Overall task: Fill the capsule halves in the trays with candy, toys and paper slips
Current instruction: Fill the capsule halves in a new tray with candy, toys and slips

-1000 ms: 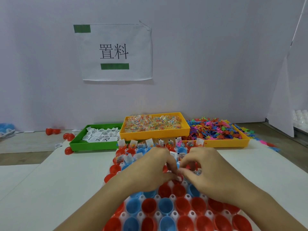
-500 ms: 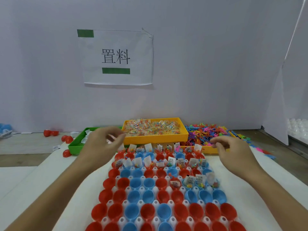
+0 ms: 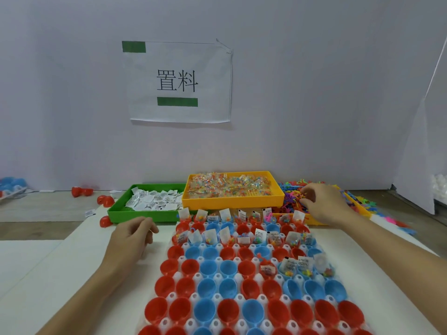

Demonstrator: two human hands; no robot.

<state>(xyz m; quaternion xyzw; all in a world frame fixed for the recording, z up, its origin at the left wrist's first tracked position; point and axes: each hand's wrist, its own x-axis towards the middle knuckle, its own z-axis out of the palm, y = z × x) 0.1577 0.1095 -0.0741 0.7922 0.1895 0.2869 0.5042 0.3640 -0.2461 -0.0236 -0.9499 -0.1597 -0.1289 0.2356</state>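
At lower centre, the white plastic tray holds red and blue capsule halves; only its far rows are filled. The right hand, fingers curled, reaches into the pile of colourful plastic toys at right; whether it pinches one cannot be told. The left hand rests loosely curled, holding nothing, below the green tray of paper slips.

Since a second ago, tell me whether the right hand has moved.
Yes. The right hand went from over the capsule tray away to the toy pile, right of the yellow candy tray.
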